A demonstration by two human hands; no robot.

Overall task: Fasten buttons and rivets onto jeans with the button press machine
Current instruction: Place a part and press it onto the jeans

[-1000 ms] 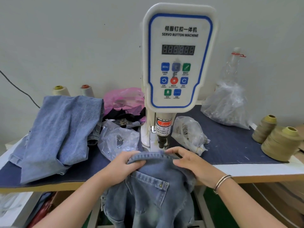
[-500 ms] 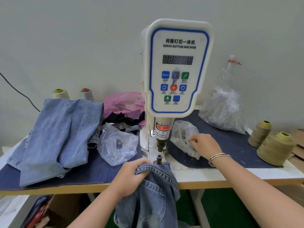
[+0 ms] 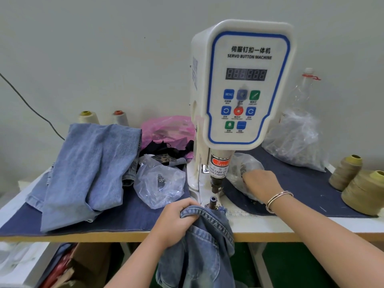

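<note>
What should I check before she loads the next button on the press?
1. Jeans gripped by left hand: ok.
2. Waistband at lower die: beside it, not over it: not ok.
3. Right hand at clear bag: ok.
4. Button picked up: cannot tell, fingertips hidden.
5. Fingers clear of upper punch: ok.

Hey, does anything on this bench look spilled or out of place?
A few small metal pieces lie loose on the dark cloth beside the clear bag the right hand reaches into; they look spilled. Nothing else stands out.
</note>
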